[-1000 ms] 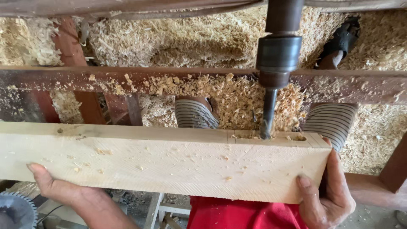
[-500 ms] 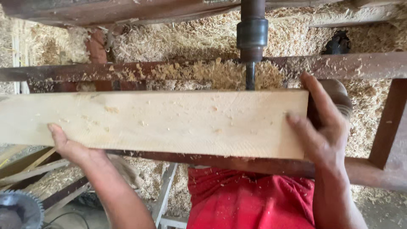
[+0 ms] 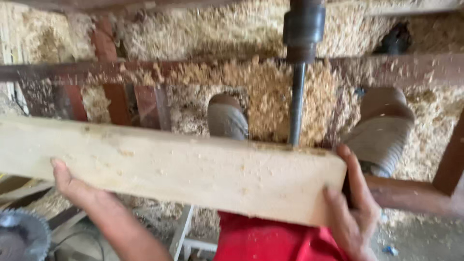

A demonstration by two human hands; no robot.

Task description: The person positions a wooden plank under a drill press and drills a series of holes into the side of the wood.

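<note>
A long pale wooden plank [image 3: 183, 169] lies across the view, tilted slightly down to the right. My left hand [image 3: 72, 186] grips its near edge from below, thumb on the face. My right hand [image 3: 355, 208] wraps around the plank's right end. A dark drill chuck with a long bit [image 3: 297, 104] hangs above, and the bit meets the plank's far top edge near the right end. Sawdust dots the plank.
A rusty red metal frame rail [image 3: 145, 70] crosses behind the plank, heaped with wood shavings [image 3: 261, 82]. A round saw blade [image 3: 21, 237] sits at the lower left. Feet in grey socks and sandals [image 3: 227, 116] stand on the shavings. Red clothing [image 3: 270, 239] shows below.
The plank has dropped lower in the view and tilted, and its right end sits under the bit again. My right hand shifted from the face to the plank's end.
</note>
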